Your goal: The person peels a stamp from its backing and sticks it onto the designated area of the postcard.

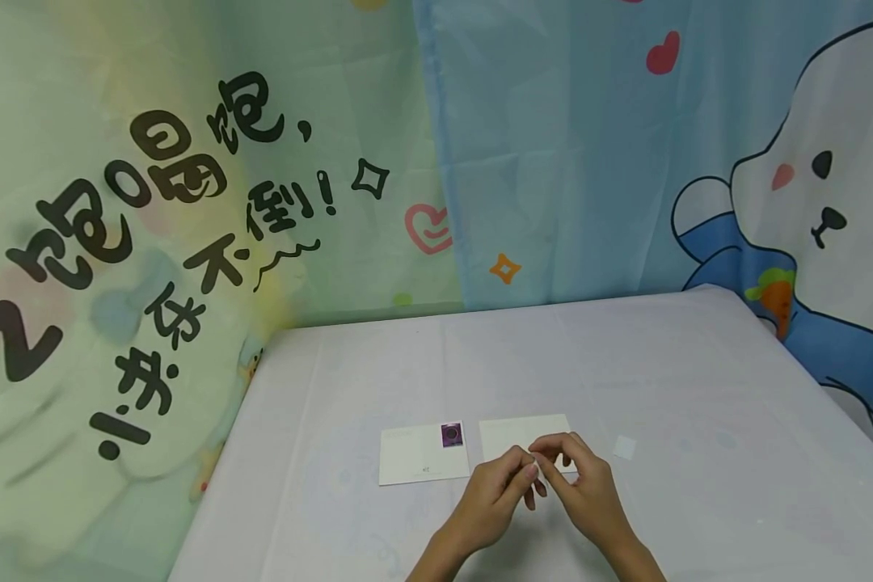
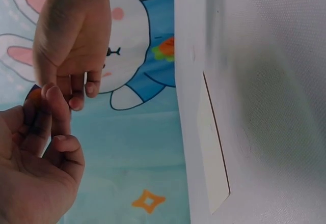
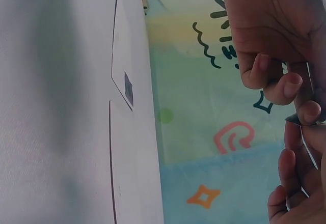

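Note:
My left hand [image 1: 489, 499] and right hand [image 1: 580, 485] meet fingertip to fingertip above the table. Between them they pinch a small thin piece with a dark and orange face [image 2: 33, 95], mostly hidden by fingers; in the right wrist view just its dark corner [image 3: 292, 118] pokes out. Whether it is a stamp or a sticker I cannot tell. Behind the hands lies a plain white card [image 1: 516, 430], partly covered by them. Left of it is a second white card [image 1: 415, 457], with a purple stamp-like square [image 1: 452, 435] at its upper right corner.
A small white paper square [image 1: 625, 447] lies on the table to the right of the cards. The white-covered table [image 1: 378, 372] reaches back to a printed curtain [image 1: 553, 162] with a rabbit and large lettering.

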The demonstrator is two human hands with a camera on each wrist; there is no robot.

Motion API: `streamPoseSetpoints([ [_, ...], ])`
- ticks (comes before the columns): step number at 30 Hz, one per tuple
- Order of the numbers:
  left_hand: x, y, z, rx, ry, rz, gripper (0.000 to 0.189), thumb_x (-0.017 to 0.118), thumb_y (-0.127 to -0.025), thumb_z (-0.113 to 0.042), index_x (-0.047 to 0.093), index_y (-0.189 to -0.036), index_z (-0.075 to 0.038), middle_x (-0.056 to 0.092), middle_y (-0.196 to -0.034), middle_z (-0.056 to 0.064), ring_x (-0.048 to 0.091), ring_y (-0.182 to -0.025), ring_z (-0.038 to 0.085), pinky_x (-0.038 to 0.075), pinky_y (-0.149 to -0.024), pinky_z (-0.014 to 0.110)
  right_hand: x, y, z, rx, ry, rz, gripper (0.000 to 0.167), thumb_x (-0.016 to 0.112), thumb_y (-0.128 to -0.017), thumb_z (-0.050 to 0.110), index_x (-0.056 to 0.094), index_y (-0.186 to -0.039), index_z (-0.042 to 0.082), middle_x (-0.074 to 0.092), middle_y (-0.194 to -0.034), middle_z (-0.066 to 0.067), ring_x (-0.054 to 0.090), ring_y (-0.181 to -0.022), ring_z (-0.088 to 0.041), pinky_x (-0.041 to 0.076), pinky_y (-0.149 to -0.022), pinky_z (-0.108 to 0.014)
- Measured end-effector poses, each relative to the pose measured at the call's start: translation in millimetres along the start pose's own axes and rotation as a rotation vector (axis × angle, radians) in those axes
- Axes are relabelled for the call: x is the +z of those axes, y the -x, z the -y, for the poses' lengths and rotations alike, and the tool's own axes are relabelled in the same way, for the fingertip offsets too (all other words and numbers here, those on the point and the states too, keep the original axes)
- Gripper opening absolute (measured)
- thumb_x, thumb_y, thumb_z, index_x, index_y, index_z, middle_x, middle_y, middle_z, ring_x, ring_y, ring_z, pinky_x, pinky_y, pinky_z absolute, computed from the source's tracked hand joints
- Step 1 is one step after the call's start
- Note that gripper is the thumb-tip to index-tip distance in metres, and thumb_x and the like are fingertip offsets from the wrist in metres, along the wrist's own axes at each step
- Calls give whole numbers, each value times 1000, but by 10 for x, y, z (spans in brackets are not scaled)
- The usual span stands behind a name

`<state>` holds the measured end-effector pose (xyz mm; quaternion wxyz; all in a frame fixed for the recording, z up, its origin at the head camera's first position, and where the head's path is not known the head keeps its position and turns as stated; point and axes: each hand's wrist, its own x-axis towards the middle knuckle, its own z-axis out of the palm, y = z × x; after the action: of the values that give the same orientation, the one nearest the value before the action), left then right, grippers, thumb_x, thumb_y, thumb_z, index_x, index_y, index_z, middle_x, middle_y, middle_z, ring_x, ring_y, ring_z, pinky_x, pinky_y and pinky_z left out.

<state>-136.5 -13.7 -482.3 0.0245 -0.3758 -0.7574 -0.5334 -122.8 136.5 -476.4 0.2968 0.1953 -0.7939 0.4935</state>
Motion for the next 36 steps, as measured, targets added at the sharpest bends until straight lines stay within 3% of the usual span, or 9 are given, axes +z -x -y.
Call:
streamPoseSetpoints([
  [8, -12, -1, -9, 5, -9, 0, 16, 39, -100, -14, 52, -93, -10, 63, -77, -2, 54, -61, -7, 43, -50, 16, -54, -88, 257, -23, -12, 2, 27, 66, -70, -20, 62, -86, 2, 59, -79, 0, 51, -67, -8, 33, -67, -17],
  [18, -41, 8, 1, -12, -30, -15, 17, 37, -101, -16, 53, -95, -11, 64, -78, -2, 55, -63, -7, 42, -53, 17, -23, 71, -71, 4, -32, 42, 39, 63, -72, -20, 68, -95, 10, 61, -84, 6, 52, -75, -8, 36, -69, -20],
  [23, -54, 0, 6, -39, -25, -8, 19, 35, -101, -18, 53, -95, -12, 64, -80, -3, 54, -63, -7, 41, -50, 18, -72, 44, 15, -14, -46, 40, 49, 57, -59, -24, 69, -97, 6, 60, -84, 3, 52, -78, -15, 36, -74, -19],
  [29, -66, 1, 6, -42, -36, 4, 22, 34, -102, -18, 53, -99, -8, 63, -82, -4, 55, -63, -3, 40, -49, 18, -100, 71, -46, -31, -34, 79, 46, 71, -63, -12, 69, -104, 8, 64, -85, 1, 54, -83, -13, 31, -81, -25],
  [36, -68, 17, 20, -27, -75, 2, 20, 34, -101, -18, 53, -100, -12, 59, -70, -6, 53, -64, -1, 41, -52, 17, -87, 55, -34, -30, -2, 50, 37, 76, -68, -2, 71, -101, 13, 65, -84, 7, 56, -80, -9, 30, -85, -25],
])
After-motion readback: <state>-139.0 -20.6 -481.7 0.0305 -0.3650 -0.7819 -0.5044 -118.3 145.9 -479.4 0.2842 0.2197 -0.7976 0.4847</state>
